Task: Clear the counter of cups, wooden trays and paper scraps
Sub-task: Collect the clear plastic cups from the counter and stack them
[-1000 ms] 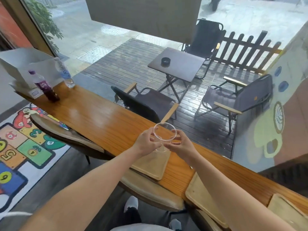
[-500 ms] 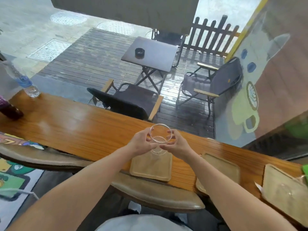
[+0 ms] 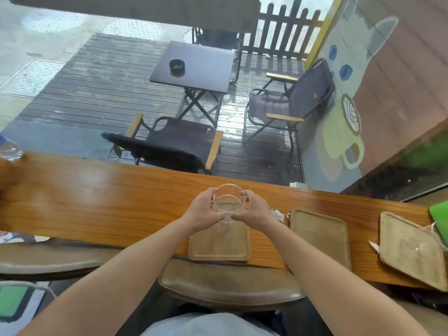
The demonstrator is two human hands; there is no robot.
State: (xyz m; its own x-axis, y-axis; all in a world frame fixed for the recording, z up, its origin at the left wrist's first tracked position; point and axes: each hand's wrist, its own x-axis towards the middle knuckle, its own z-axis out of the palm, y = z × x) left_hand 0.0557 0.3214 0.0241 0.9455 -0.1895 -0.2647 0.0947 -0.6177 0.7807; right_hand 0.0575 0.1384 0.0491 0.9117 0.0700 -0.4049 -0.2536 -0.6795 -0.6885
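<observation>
Both hands hold a clear plastic cup (image 3: 228, 202) upright above the long wooden counter (image 3: 97, 202). My left hand (image 3: 202, 210) grips its left side and my right hand (image 3: 253, 209) grips its right side. A second rim shows inside the cup, so two cups may be nested. Right under the cup lies a wooden tray (image 3: 219, 246). A second wooden tray (image 3: 321, 232) and a third wooden tray (image 3: 412, 248) lie further right. Paper scraps (image 3: 278, 214) sit just right of my right hand, and another scrap (image 3: 374, 246) lies beside the third tray.
A clear water bottle (image 3: 9, 151) stands at the counter's far left. A green item (image 3: 440, 212) and a clear cup (image 3: 440, 232) sit at the right edge. Padded stools (image 3: 230, 284) stand along the near side. A window lies beyond the counter.
The view has swung to the right, bringing the third tray and the green item into sight. Both hands keep hold of the cup over the first tray.
</observation>
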